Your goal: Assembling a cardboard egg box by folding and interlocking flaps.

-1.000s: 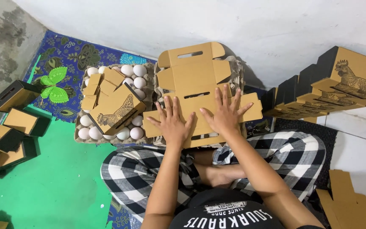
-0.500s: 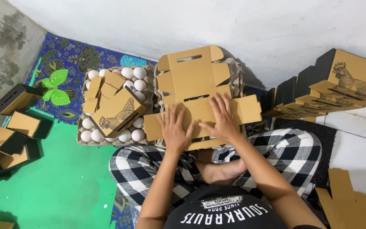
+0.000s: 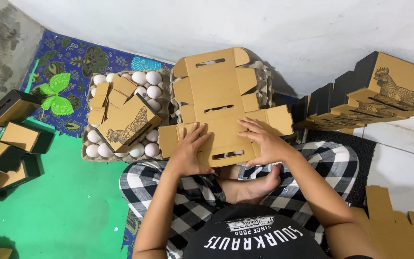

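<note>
1. Two hands down on one flat cardboard box blank (image 3: 224, 103), brown, unfolded, with slots cut along its middle. It lies across my lap and runs away from me, its far end resting over a grey egg tray (image 3: 264, 79).
2. My left hand (image 3: 188, 153) presses the near left part of the blank, fingers spread apart and flat, thumb toward the near edge. Nothing is clamped; the palm pins the sheet, probably so it does not slide off my knees.
3. My right hand (image 3: 264, 144) sits on the near right part, fingers apart and slightly curled, tips pointing toward the left hand. It too lies on top rather than gripping.
4. Both hands cover the nearest panel; the near slot shows between them, and the rest of the blank stretches beyond my fingertips.
5. Left of the blank, just beside it: a tray of white eggs (image 3: 142, 84) with folded cardboard pieces (image 3: 125, 120) lying on top of the eggs.
6. Right, against the wall: a row of made-up boxes with a hen drawing (image 3: 389, 91).
7. Far left, on the green floor (image 3: 63, 201): a few small open boxes (image 3: 13, 108), well apart from me.
</note>
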